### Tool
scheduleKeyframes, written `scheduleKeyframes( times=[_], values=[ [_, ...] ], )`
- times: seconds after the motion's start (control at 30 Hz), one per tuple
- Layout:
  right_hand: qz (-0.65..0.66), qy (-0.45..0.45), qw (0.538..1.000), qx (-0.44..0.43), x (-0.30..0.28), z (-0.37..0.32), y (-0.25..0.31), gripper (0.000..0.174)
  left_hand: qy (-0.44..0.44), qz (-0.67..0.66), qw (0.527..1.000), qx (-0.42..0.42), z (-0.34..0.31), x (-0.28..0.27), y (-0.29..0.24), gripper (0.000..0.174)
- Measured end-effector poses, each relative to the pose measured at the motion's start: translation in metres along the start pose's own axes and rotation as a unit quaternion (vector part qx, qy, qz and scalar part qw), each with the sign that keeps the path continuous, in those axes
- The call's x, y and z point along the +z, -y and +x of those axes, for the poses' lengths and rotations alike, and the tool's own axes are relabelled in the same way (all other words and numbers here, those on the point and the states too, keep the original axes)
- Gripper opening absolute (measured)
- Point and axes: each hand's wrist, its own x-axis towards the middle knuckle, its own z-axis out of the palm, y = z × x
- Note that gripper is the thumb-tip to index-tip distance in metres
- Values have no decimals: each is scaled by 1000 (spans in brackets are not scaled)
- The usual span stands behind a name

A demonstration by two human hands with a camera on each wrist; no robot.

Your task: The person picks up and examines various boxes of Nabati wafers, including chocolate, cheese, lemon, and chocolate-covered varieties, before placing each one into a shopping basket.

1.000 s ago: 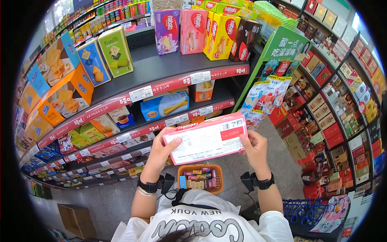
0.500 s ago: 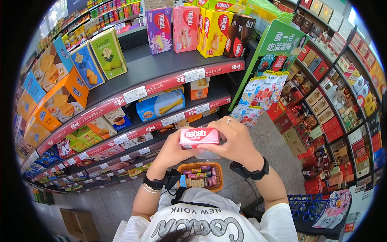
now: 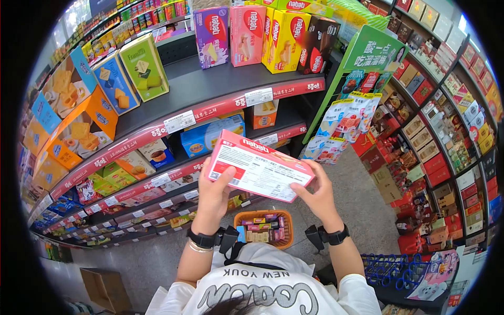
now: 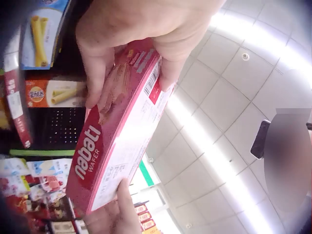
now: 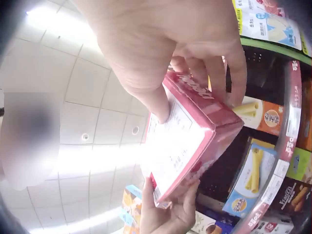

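A pink nabati wafer box [image 3: 257,167] is held up between both hands in front of the shelf, its white printed side turned toward the head camera. My left hand [image 3: 214,190] grips the left end, thumb on the white side and fingers behind. On the right end, my right hand [image 3: 318,195] pinches the lower corner with its thumb on the white side. In the left wrist view the box [image 4: 105,151] shows its red nabati logo side. The right wrist view shows the same box [image 5: 180,141] from its other end, fingers wrapped round the back.
Upright nabati boxes in purple [image 3: 212,39], pink [image 3: 248,37], yellow [image 3: 287,44] and dark brown [image 3: 316,46] stand on the top shelf. Below the hands, an orange basket [image 3: 288,220] holds several small boxes. A green display stand [image 3: 362,50] with hanging snack bags is to the right.
Half a second ago the box was end-on with its logo facing up between both hands. It is now turned lengthwise, white side showing, reversed from a second ago, and the hands are farther apart.
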Motion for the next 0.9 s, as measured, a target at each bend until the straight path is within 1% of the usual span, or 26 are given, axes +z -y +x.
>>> scheduleKeyframes(
  times=[0.1, 0.2, 0.23, 0.27, 0.3, 0.33, 0.37, 0.47, 0.57, 0.7, 0.8, 0.9],
  values=[
    [23, 1, 1000, -10, -8, 2, 0, 55, 0, -35, 999, -12, -3, -1, 13, 49],
    [35, -28, 999, -11, -9, 1, 12, 54, -20, 5, 999, 40, 2, -15, 21, 54],
    [47, -40, 998, -12, -9, 1, 17, 53, -12, 67, 996, 53, 0, -15, 17, 51],
    [58, -52, 997, -13, -9, 1, 19, 52, 0, 94, 995, 31, 0, -19, 14, 50],
    [40, -57, 997, -32, -11, 0, 18, 49, 11, 121, 993, 9, -1, -26, 11, 50],
    [30, -55, 998, -32, -13, 0, 20, 49, 22, 148, 989, -13, -2, -28, 9, 49],
    [20, -53, 998, -31, -15, -1, 23, 48, 26, 174, 984, -3, -6, -26, 7, 49],
    [14, -52, 998, -29, -13, -3, 24, 47, 29, 194, 980, 18, -13, -21, 5, 51],
    [19, -52, 998, -22, -9, -5, 26, 46, 13, 219, 974, 51, -17, -17, 5, 48],
    [36, -51, 998, -18, -6, -2, 24, 45, 6, 237, 969, 66, -17, -16, 3, 47],
    [55, -46, 997, 43, -5, -1, 15, 44, -24, 228, 973, 39, -18, -17, 4, 46],
    [38, -47, 997, 37, -3, -3, 13, 43, -33, 228, 972, 38, -18, -16, 3, 46]
  ],
)
